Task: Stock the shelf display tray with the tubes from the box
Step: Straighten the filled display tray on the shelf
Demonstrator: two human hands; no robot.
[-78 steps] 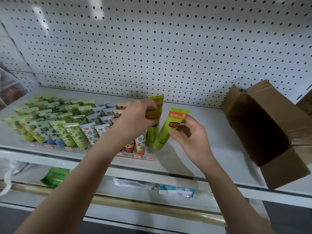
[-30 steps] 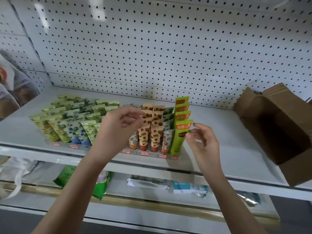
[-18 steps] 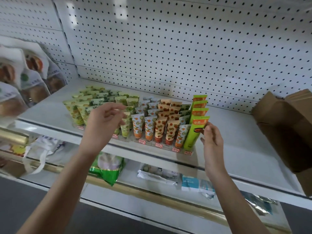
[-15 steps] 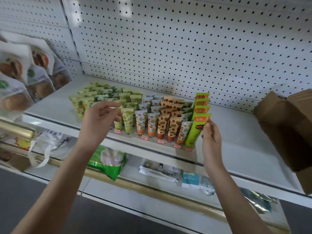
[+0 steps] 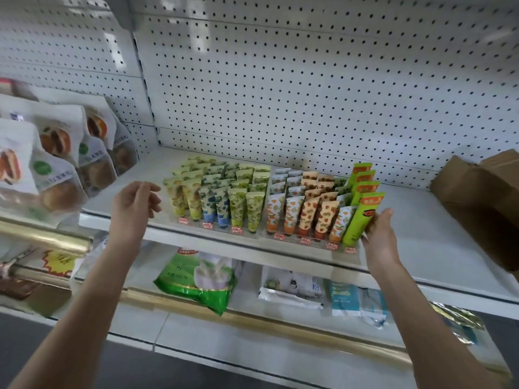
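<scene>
Both hands: we hold our left hand and right hand up at the tray, one at each end.
Left hand: in the air off the tray's left end, fingers loosely curled, holding nothing.
Right hand: at the tray's right front corner, fingers nearly straight and touching the right edge of the front green tube; we grip nothing.
Bags: a green bag and pale packs lie on the level below the tray.
Tray: clear, on the white shelf, with red labels along its front lip.
Tubes: upright, caps down, in rows filling the tray. Green-patterned ones stand at the left, orange-patterned ones in the middle, and four plain green ones in the rightmost row.
Box: brown cardboard, on the same shelf, well right of the tray.
Pastry packs: left of the tray.
Pegboard: white, behind the tray.
</scene>
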